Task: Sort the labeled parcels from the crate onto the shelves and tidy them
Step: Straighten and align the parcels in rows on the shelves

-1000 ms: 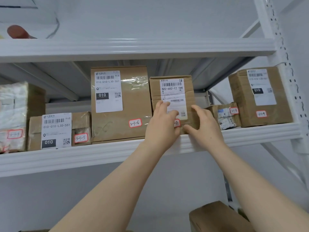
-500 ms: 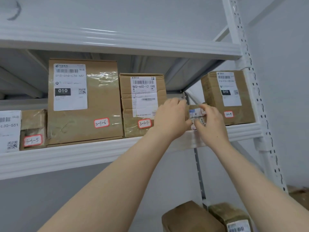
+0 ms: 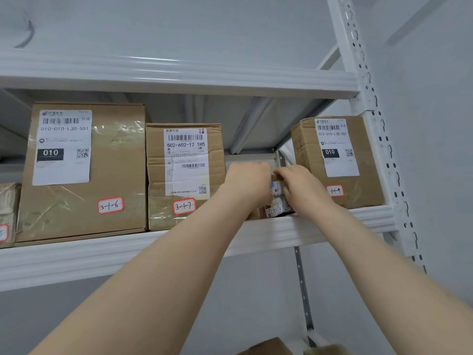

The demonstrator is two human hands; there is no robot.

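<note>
A white metal rack (image 3: 378, 149) fills the view, seen from below, with one shelf (image 3: 76, 257) running across at about head height and another board above it. On that shelf stand three brown cardboard boxes, all upright with white shipping labels facing out. The largest box (image 3: 115, 170) is on the left, marked 3-1-6 on a red-bordered sticker (image 3: 110, 205). Touching its right side is a middle box (image 3: 184, 175), marked 3-1-7. A third box (image 3: 363, 160), marked 3-1-9, stands at the right end by the post.

A person's two bare arms reach up into the gap between the middle box and the third box. The left hand (image 3: 247, 183) and right hand (image 3: 302, 188) grip a small parcel (image 3: 277, 198) from either side, fingers curled over it. It sits on the shelf near the front edge, mostly hidden by the hands.
</note>
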